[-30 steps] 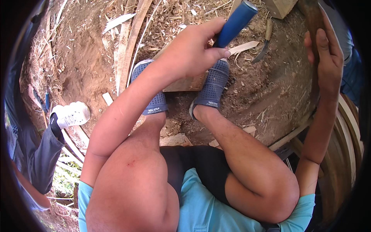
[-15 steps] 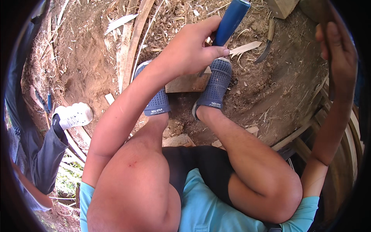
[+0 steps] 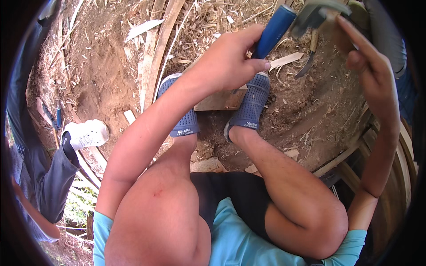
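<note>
My left hand (image 3: 235,57) is closed around the blue handle of a chisel (image 3: 277,32), which tilts up to the right. Most of its blade is hidden behind the hand; a dark bit of it shows by a wooden block (image 3: 221,100). That block sits on the ground between my blue perforated shoes (image 3: 253,97). At the upper right, my right hand (image 3: 375,75) grips a hammer (image 3: 317,15), index finger stretched along it. The grey metal head, smeared by motion, is just right of the chisel's butt end, with a small gap between.
A curved knife with a wooden handle (image 3: 313,41) lies on the dirt beyond my right foot. Long wood strips (image 3: 155,57) and shavings cover the ground. Another person's white shoe (image 3: 91,134) is at left; someone's grey-clad leg (image 3: 386,33) is at upper right. Curved slats (image 3: 390,177) stand at right.
My right hand has swung the hammer inward to the left, bringing its head beside the chisel's handle. The left hand keeps its hold on the chisel; the whole view has shifted slightly.
</note>
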`<state>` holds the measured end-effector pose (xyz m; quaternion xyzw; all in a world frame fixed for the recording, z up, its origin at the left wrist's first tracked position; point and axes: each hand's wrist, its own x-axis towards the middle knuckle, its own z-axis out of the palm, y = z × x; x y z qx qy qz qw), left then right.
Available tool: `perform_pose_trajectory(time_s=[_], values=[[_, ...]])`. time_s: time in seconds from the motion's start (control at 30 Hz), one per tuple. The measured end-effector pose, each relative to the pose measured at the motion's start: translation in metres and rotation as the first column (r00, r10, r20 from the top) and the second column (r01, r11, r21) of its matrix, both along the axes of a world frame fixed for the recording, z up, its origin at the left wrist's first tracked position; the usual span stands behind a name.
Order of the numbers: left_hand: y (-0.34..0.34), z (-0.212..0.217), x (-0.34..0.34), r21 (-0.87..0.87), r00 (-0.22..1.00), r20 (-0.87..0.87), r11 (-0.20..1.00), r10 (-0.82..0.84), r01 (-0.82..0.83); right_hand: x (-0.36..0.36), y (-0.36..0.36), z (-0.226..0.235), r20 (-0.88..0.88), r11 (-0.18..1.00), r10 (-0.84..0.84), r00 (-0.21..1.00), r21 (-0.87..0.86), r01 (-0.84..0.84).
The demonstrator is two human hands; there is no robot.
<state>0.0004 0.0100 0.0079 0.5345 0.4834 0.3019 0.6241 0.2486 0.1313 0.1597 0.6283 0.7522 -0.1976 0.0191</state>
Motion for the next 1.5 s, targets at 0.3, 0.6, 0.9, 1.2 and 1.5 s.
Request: perform_pose_trajectory(time_s=[0.3, 0.6, 0.9, 1.2, 1.5], values=[[0.003, 0.010, -0.001, -0.070, 0.993, -0.106, 0.996, -0.056, 0.049, -0.009, 0.000, -0.005, -0.081, 0.993, 0.038, 0.996, -0.109, -0.047], [0.003, 0.007, 0.000, -0.059, 0.988, -0.139, 0.996, -0.067, 0.059, -0.015, -0.009, -0.007, -0.033, 0.994, 0.088, 0.996, 0.070, -0.086], [-0.006, 0.007, 0.002, -0.043, 0.989, -0.133, 0.997, -0.064, 0.059, -0.006, -0.004, -0.001, -0.062, 0.987, -0.004, 0.998, -0.163, -0.007], [-0.003, 0.007, 0.000, -0.092, 0.981, -0.165, 0.992, -0.098, 0.084, 0.006, 0.013, -0.004, 0.014, 0.985, 0.161, 0.987, -0.070, -0.160], [0.000, 0.008, 0.002, -0.134, 0.985, -0.148, 0.988, -0.092, 0.072, -0.022, 0.003, -0.017, -0.177, 0.893, 0.449, 0.876, 0.107, -0.437]])
